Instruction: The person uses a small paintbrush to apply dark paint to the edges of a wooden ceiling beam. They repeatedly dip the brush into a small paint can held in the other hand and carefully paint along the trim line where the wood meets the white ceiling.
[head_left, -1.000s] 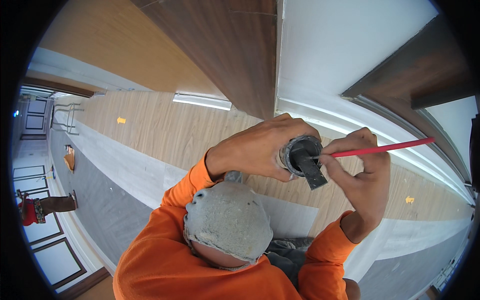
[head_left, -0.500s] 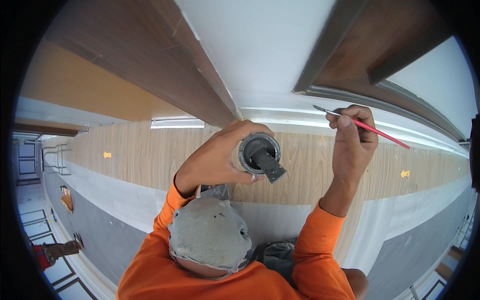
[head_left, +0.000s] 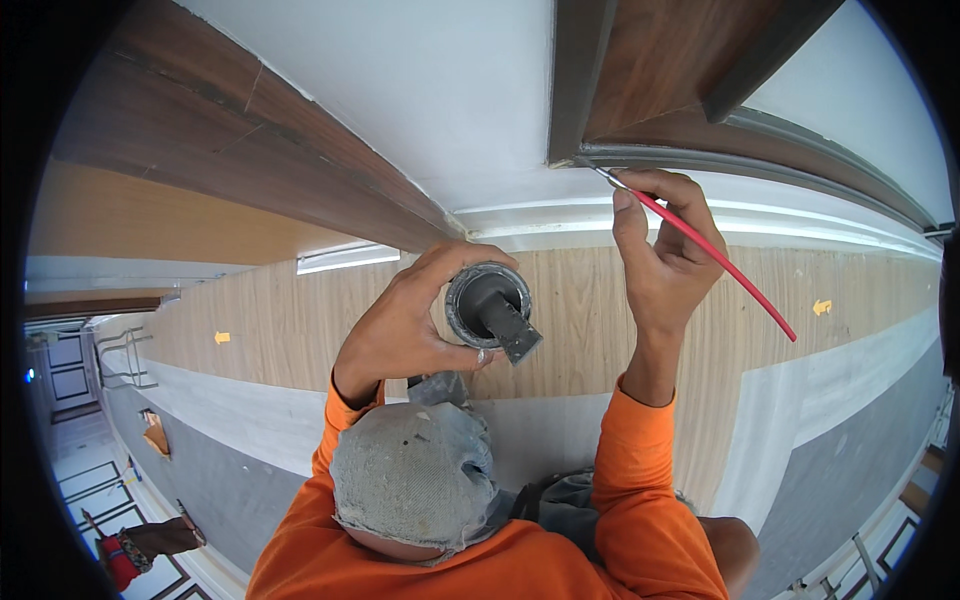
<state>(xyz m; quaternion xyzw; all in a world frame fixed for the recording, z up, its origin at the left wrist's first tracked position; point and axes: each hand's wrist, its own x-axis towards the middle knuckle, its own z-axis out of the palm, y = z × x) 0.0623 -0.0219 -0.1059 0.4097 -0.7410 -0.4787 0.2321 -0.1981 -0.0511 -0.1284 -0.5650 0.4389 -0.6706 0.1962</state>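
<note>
My left hand (head_left: 405, 315) is closed around a round can (head_left: 452, 308) with a dark grey, paint-smeared rim and inside. A flat dark grey strip (head_left: 512, 332), coated with the same grey, stands in the can and sticks out over its near right rim. In my right hand (head_left: 665, 255) a thin red-handled paintbrush (head_left: 720, 258) is pinched between thumb and fingers. Its metal collar and dark tip point up-left to the lower corner of a dark grey frame (head_left: 580, 85) around a brown wood panel. Whether the bristles touch that corner I cannot tell.
A white wall (head_left: 440, 90) with a white ledge rises ahead, and a dark brown board (head_left: 250, 140) slants on the left. Worn grey cloth (head_left: 410, 480) bulges between my arms. Orange arrow markers (head_left: 822, 307) lie on the wood-look floor (head_left: 570, 340). Another person's legs (head_left: 160, 540) show far left.
The brush in my right hand has moved up-left, its tip now at the frame's corner. The view has shifted; my left hand still holds the can.
</note>
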